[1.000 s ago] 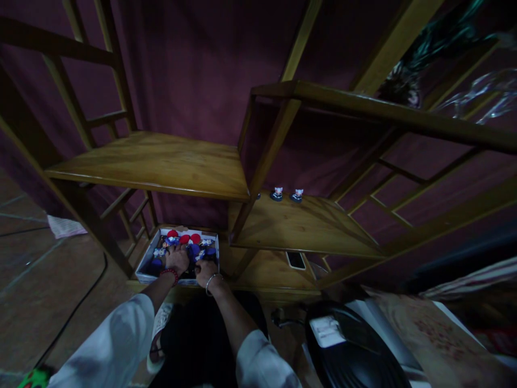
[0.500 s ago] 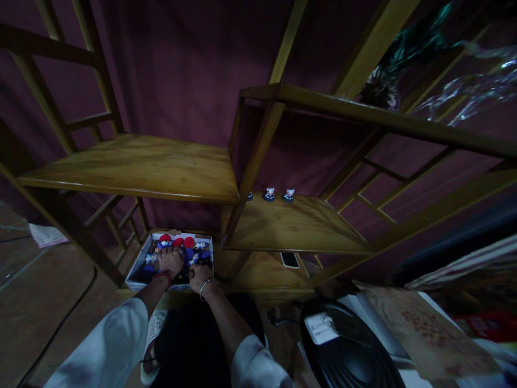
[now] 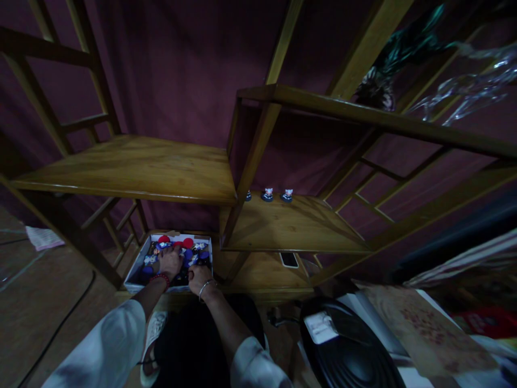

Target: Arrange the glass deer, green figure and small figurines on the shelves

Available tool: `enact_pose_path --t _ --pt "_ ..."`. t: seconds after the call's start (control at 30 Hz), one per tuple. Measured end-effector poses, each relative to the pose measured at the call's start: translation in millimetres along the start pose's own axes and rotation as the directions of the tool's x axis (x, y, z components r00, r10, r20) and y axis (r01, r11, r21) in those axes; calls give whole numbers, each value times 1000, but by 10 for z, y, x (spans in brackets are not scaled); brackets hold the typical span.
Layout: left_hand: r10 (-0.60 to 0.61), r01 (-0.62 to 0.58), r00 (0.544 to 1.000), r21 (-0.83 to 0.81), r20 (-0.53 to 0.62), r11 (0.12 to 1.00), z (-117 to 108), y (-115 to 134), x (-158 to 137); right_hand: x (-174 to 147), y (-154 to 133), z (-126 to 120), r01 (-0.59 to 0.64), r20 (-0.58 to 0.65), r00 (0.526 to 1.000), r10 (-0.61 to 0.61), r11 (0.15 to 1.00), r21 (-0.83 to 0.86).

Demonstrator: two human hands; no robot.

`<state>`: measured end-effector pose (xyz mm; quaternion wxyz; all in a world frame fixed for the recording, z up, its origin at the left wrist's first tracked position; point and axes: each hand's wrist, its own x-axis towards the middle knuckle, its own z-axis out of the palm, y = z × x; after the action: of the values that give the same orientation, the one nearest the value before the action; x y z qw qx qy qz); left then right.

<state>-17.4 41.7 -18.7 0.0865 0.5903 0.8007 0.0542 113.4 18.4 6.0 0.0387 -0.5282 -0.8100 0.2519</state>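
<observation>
A shallow white cardboard box (image 3: 135,269) on the lowest shelf holds several small figurines (image 3: 151,260) in blue and white, along with round red pieces (image 3: 188,243). My left hand (image 3: 170,262), a red bead bracelet at its wrist, reaches into the box with the fingers stretched over the figurines. Beside it, at the box's front right corner, my right hand (image 3: 198,276) has its fingers curled closed; whatever they hold is hidden. A silver bangle circles that wrist. On the shelf above to the right stand small figurines on dark round bases (image 3: 287,195), one partly behind a post.
The wooden shelf unit (image 3: 133,164) has a board overhanging the box and an upright post (image 3: 255,148) right of it. A phone (image 3: 289,260) lies on the lower shelf. A black stool-like seat (image 3: 351,345) stands at lower right, a cable (image 3: 60,328) on the floor at left.
The view has shifted slightly. My left hand has moved a little within the box, while the right hand stays curled at the same corner.
</observation>
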Motion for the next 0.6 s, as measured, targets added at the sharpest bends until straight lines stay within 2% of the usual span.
enact_pose_path --t 0.23,0.43,0.6 --pt "62 -61 998 -34 23 998 -1 19 9 18 20 29 -15 -11 1000 15 1000 13" --pt "121 -100 987 -190 102 977 -7 74 -35 21 38 46 -2 -26 1000 3 1000 31" --pt "133 -103 984 -226 121 969 -28 -9 -19 29 44 57 -9 -25 1000 9 1000 21"
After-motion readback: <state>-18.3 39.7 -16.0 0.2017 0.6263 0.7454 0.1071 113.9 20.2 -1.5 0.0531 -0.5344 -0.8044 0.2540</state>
